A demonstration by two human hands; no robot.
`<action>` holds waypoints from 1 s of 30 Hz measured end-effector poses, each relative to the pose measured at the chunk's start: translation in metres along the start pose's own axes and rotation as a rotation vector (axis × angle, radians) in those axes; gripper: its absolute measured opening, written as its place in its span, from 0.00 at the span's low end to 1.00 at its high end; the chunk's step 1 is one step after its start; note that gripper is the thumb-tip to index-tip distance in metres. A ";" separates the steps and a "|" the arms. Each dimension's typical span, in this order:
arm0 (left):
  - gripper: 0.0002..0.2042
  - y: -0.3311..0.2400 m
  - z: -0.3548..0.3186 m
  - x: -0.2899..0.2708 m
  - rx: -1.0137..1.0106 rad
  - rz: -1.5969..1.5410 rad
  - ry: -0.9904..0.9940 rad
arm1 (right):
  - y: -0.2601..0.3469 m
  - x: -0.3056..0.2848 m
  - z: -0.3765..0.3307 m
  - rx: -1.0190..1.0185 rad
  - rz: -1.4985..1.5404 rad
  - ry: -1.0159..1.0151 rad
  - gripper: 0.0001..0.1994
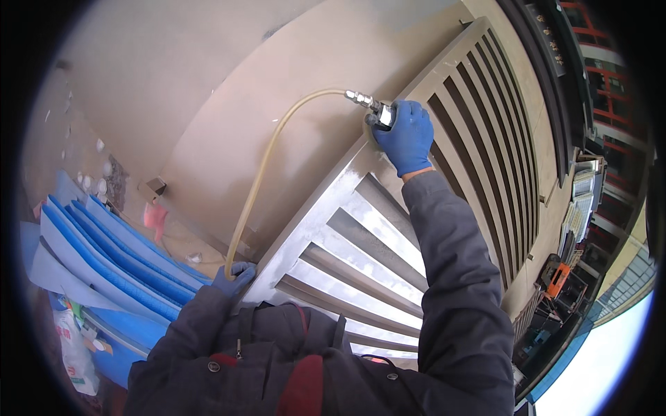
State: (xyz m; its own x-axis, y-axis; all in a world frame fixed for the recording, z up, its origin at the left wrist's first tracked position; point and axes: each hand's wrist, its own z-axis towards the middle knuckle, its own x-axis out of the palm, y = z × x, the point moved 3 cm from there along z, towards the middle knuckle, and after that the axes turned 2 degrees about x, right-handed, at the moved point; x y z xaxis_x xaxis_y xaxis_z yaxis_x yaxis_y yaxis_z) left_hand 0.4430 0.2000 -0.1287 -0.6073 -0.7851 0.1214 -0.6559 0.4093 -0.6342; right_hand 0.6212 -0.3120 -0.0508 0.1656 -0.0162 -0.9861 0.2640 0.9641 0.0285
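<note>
In a blue glove, my right hand point(406, 137) is closed around a compact black-and-silver air tool point(385, 118) at the upper edge of a slatted metal panel point(331, 234). The tool's working face is hidden under it and my fingers. A metal coupling point(359, 99) joins it to a yellowish air hose point(266, 161), which arcs left and down. My left hand point(237, 279), gloved in blue too, is closed on the lower stretch of hose beside the panel's near left corner. The panel's near slats look bright and shiny, the far ones dull grey-brown.
Blue sheets point(114, 260) are stacked at the left, with a white plastic bag point(75, 353) beside them. A small metal bracket point(154, 187) and a pink scrap point(155, 218) lie on the ground. Orange-and-black equipment point(557, 279) stands at the far right.
</note>
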 end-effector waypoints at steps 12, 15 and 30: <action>0.13 0.003 0.003 0.000 -0.156 -0.026 0.028 | -0.035 0.000 -0.028 0.010 -0.067 -0.125 0.23; 0.13 0.001 0.002 0.000 -0.160 -0.012 0.033 | -0.039 -0.005 -0.023 0.133 -0.192 -0.195 0.23; 0.13 0.003 0.005 -0.001 -0.131 -0.020 0.026 | -0.027 0.009 -0.038 0.124 -0.075 -0.069 0.22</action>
State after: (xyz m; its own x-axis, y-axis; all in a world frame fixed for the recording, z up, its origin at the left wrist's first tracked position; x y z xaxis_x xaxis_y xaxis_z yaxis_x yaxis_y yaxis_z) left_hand 0.4437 0.1993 -0.1348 -0.6040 -0.7820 0.1538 -0.7196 0.4522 -0.5269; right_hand 0.5793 -0.3282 -0.0669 0.2052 -0.1089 -0.9726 0.3929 0.9194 -0.0200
